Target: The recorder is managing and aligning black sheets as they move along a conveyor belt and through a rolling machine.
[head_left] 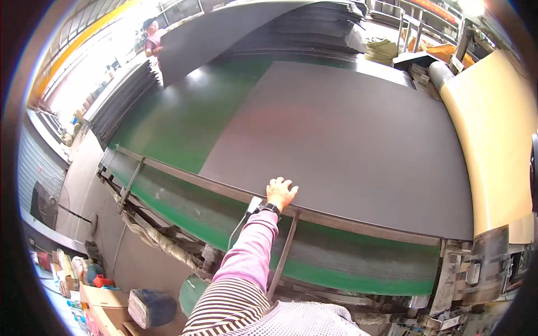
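Note:
My left hand (281, 194) rests at the near edge of a large dark grey sheet (347, 145), palm down with fingers slightly bent and apart. The sheet lies flat on a green conveyor belt (185, 123). A metal rail (358, 219) runs along the belt's near side, just below my hand. Close by the wrist is a small white handle-like piece (254, 204) with a cord hanging down. My right hand is out of the picture.
A co-worker (152, 40) stands at the far left beside a raised dark sheet (207, 39). Stacks of dark sheets (314, 28) rise behind the belt, with another stack (126, 98) at its left. Yellowish sheeting (493, 134) curves down at the right. Below left stands a dark container (151, 308).

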Available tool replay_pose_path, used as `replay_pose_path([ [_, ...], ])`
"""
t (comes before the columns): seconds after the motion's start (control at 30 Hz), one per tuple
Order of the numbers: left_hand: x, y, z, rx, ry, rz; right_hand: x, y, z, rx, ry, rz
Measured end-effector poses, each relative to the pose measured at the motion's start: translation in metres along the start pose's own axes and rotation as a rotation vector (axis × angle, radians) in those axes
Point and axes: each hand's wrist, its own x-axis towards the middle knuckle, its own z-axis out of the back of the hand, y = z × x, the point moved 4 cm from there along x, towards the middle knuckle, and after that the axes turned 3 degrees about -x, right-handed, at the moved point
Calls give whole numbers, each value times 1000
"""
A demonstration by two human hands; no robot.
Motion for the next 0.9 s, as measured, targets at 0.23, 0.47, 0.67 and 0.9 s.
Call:
replay_pose_path([
  [0.23,-5,-21,-10,16,106,115,-27,-5,4,38,-11,55],
  [0.47,-16,-82,-26,56,155,-119,-138,113,137,392,-260,404],
  [0.67,-29,-158,-55,68,231,-284,-73,275,288,169,-764,741],
  [0.9,-32,-184,-10,-455,89,-649,4,343,343,-162,-733,445],
])
